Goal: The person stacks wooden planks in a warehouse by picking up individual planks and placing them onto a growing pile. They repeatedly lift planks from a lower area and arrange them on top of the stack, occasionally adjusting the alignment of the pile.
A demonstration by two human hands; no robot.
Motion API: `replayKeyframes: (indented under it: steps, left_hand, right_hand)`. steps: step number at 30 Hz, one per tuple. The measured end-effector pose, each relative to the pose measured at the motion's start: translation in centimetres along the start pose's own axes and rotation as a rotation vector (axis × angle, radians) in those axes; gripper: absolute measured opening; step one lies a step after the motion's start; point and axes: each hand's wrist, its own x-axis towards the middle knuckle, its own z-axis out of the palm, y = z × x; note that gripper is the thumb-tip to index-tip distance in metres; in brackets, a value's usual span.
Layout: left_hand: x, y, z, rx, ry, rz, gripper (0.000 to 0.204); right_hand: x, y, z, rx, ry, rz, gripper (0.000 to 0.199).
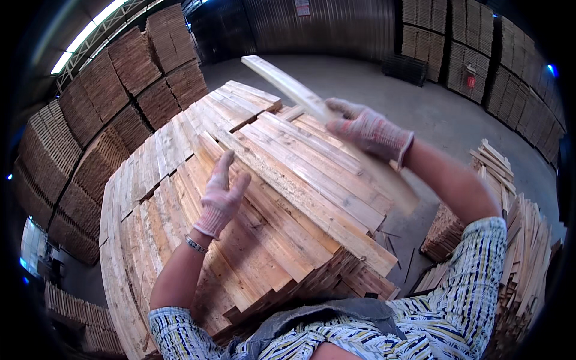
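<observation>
My right hand (367, 129), in a pale knit work glove, grips a long wooden board (288, 84) near its middle. The board slants from the far left down toward the near right, raised over the pile, and its near end is blurred. My left hand (223, 195), gloved too, is held above the pile with thumb and fingers apart and nothing in it. Below both hands lies a wide stack of planks (174, 198) in several rows. One rough-edged plank (312, 207) lies slantwise on top of the others, between my hands.
Tall blocks of stacked lumber (120, 72) rise at the left, and more stacks (468, 42) stand at the far right. Loose boards (519, 264) lean in a heap beside my right arm. A dark metal rack (405, 69) sits on the concrete floor (432, 114).
</observation>
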Motion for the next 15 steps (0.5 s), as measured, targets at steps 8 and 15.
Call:
replayKeyframes:
  steps: [8, 15]
  left_hand:
    - [-1.1, -1.7, -0.6, 0.584, -0.147, -0.055, 0.063]
    - [-1.3, -1.8, -0.4, 0.607, -0.121, -0.099, 0.061]
  right_hand:
    - [3.1, 6.8, -4.7, -0.803, 0.077, 0.191, 0.072]
    - [3.6, 8.3, -4.9, -0.696, 0.041, 0.156, 0.07]
